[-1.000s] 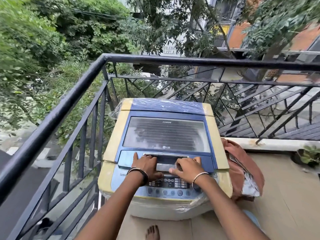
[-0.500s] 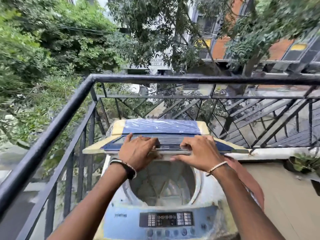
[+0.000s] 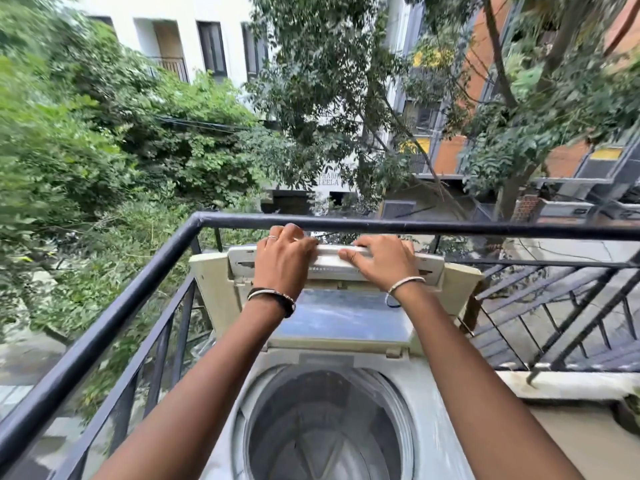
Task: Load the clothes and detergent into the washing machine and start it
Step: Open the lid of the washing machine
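Here the washing machine [image 3: 429,393] stands in the corner of a balcony, close against the black metal railing [image 3: 485,228] that runs behind it and along its left side. Its lid [image 3: 339,317] is raised and folded, standing nearly upright at the back of the machine, with the tinted window panel facing the person and the upper edge reaching almost to the top rail. The left hand [image 3: 284,258] grips that upper edge left of centre, fingers curled over it and out of sight behind. The right hand [image 3: 381,261] holds the same edge just right of centre, fingers wrapped over the top and the thumb laid along the near face. The two hands are near each other but do not touch. A dark band [image 3: 272,296] sits on the left wrist and a thin metal bangle [image 3: 405,282] on the right. Below the forearms the round drum [image 3: 329,427] lies open, its moulded bottom in view. Beyond the railing are leafy trees [image 3: 173,150], a white building [image 3: 180,29] and an orange one [image 3: 450,154].
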`<state>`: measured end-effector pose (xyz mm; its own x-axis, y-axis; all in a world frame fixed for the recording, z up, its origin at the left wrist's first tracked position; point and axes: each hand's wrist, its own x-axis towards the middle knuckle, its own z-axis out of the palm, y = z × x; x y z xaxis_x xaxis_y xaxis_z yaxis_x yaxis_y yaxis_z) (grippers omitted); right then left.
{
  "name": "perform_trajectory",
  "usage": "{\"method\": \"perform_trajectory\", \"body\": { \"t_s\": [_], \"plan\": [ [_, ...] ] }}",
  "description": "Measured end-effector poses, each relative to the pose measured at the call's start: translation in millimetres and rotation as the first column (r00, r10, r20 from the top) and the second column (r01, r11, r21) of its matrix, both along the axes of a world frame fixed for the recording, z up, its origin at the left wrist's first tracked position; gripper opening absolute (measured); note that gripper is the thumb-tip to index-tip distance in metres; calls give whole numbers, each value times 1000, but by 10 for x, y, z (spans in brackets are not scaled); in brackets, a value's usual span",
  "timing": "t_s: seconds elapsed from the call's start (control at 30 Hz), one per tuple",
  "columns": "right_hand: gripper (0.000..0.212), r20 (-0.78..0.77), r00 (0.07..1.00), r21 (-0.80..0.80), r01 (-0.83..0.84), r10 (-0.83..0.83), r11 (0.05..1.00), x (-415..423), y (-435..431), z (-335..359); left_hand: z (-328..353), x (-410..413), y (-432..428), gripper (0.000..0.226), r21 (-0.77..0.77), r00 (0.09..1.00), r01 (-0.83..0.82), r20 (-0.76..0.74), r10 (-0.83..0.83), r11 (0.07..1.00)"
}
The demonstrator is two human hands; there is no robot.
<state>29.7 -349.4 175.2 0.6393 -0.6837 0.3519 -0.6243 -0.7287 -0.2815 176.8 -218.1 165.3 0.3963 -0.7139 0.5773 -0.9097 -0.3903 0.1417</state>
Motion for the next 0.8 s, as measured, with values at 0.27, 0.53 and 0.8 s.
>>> {"method": "perform_trajectory", "body": {
  "t_s": [0.27, 0.53, 0.8],
  "plan": [
    [52, 83, 996, 88, 37, -44, 995, 432, -558, -90, -17, 288, -435, 33, 39, 1000, 29, -5, -28, 999],
    [61, 33, 999, 123, 29, -33, 992, 552, -739, -122, -166, 456, -464, 52, 109, 995, 77, -72, -69, 991],
    [68, 14, 999, 32, -29, 28, 999, 343, -527, -114, -232, 379, -223, 58, 172, 996, 72, 36, -79, 983]
  ]
}}
